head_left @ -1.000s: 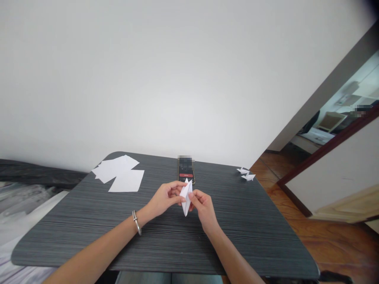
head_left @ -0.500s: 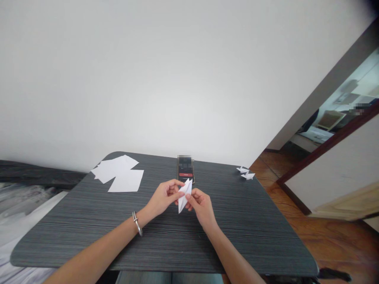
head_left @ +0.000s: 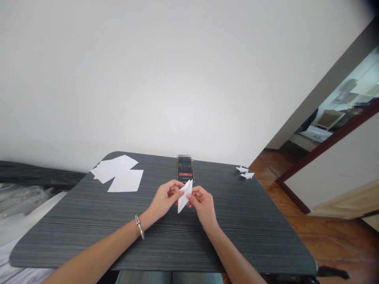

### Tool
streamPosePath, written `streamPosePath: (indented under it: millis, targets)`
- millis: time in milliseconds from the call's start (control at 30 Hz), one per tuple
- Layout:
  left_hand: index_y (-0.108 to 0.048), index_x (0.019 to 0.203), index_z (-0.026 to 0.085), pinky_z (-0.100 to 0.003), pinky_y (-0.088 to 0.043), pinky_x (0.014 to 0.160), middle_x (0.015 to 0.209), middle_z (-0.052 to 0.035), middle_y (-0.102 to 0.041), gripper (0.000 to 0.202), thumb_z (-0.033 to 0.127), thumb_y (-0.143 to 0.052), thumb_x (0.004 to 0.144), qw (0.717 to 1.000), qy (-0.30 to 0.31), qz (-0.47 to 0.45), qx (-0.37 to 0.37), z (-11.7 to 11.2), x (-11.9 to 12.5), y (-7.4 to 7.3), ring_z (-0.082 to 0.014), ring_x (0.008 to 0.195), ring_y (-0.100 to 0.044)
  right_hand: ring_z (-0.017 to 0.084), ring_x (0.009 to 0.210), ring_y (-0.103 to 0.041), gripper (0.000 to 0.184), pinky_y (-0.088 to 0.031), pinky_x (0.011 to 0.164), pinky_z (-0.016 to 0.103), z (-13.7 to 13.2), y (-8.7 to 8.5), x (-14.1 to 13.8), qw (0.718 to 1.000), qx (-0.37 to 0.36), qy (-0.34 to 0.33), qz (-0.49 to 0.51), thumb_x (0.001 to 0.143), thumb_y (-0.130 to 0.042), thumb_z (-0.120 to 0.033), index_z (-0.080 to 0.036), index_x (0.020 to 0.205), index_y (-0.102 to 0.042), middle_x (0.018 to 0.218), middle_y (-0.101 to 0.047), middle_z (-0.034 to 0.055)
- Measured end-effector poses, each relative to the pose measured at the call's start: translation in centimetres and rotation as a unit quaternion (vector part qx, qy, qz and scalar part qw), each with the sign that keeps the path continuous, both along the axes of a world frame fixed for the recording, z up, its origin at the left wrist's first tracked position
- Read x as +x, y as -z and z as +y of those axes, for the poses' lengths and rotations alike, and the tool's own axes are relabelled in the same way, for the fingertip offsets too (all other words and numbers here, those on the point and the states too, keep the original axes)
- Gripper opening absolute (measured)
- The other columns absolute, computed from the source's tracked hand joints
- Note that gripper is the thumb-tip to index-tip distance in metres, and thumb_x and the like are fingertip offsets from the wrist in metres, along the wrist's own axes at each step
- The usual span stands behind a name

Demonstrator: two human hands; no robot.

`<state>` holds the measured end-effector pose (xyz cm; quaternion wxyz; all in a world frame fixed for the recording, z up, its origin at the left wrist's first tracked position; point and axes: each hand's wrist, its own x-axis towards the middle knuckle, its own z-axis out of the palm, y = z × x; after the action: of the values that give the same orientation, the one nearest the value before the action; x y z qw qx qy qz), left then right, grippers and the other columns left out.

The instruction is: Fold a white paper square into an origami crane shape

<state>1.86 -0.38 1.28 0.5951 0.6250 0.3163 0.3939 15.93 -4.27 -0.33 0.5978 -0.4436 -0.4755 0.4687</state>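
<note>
A narrow, pointed piece of folded white paper [head_left: 184, 195] is held just above the dark striped table [head_left: 237, 228], near its middle. My left hand [head_left: 164, 199], with a metal bracelet on its wrist, pinches the paper's left edge. My right hand [head_left: 201, 203] pinches its right edge with thumb and forefinger. The paper tilts, its lower tip pointing down and left.
A phone [head_left: 185, 173] lies just beyond my hands. Several loose white sheets [head_left: 120, 175] lie at the back left. Two small folded paper figures [head_left: 245, 172] sit at the back right corner. A white wall stands behind; wooden floor and a doorway are to the right.
The folded paper has tilted, its lower tip swinging from straight down toward the left. Both hands stayed on it and shifted slightly.
</note>
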Motion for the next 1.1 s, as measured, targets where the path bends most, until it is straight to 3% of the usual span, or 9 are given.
streamPosePath:
  millis: [167, 400, 667, 867, 1100]
  targets:
    - [-0.053, 0.092, 0.012, -0.019, -0.038, 0.049, 0.057, 0.0055, -0.045, 0.026, 0.032, -0.057, 0.076, 1.000, -0.006, 0.005, 0.026, -0.43, 0.10, -0.06, -0.0070, 0.049, -0.045, 0.009, 0.046, -0.053, 0.013, -0.042, 0.044, 0.019, -0.01, -0.15, -0.07, 1.000, -0.007, -0.002, -0.009, 0.070, -0.064, -0.026, -0.015, 0.068, -0.057, 0.053, -0.060, -0.0026]
    - [-0.048, 0.100, 0.013, -0.020, -0.040, 0.051, 0.064, 0.0048, -0.047, 0.034, 0.030, -0.061, 0.073, 0.999, 0.023, -0.031, -0.021, -0.58, 0.49, 0.26, -0.0071, 0.052, -0.048, 0.008, 0.043, -0.050, 0.017, -0.041, 0.044, 0.020, -0.08, -0.19, -0.07, 1.000, -0.010, 0.027, -0.010, 0.070, -0.064, -0.027, -0.015, 0.063, -0.054, 0.049, -0.056, -0.0035]
    - [-0.048, 0.098, 0.013, -0.018, -0.038, 0.044, 0.055, 0.0087, -0.040, 0.037, 0.029, -0.064, 0.069, 0.999, 0.029, -0.009, -0.035, -0.49, 0.44, 0.07, -0.0054, 0.044, -0.044, 0.009, 0.047, -0.049, 0.013, -0.039, 0.044, 0.020, 0.06, 0.22, 0.03, 0.999, -0.009, 0.013, -0.032, 0.070, -0.063, -0.027, -0.016, 0.068, -0.058, 0.056, -0.058, -0.0019]
    - [-0.048, 0.091, 0.012, -0.018, -0.037, 0.044, 0.055, 0.0078, -0.045, 0.033, 0.029, -0.065, 0.067, 0.998, 0.046, 0.003, -0.044, -0.47, 0.55, -0.34, -0.0055, 0.045, -0.044, 0.010, 0.053, -0.046, 0.011, -0.037, 0.045, 0.020, -0.03, -0.17, 0.11, 0.993, 0.026, 0.040, -0.106, 0.070, -0.061, -0.025, -0.016, 0.065, -0.062, 0.061, -0.052, -0.0013]
    - [-0.052, 0.096, 0.012, -0.020, -0.038, 0.054, 0.059, 0.0048, -0.053, 0.036, 0.026, -0.067, 0.066, 0.999, 0.008, -0.014, -0.041, -0.28, 0.52, 0.48, -0.0077, 0.053, -0.050, 0.011, 0.056, -0.045, 0.013, -0.037, 0.050, 0.021, -0.05, -0.31, 0.00, 0.991, 0.045, 0.059, -0.114, 0.073, -0.058, -0.026, -0.017, 0.065, -0.063, 0.061, -0.049, -0.0011]
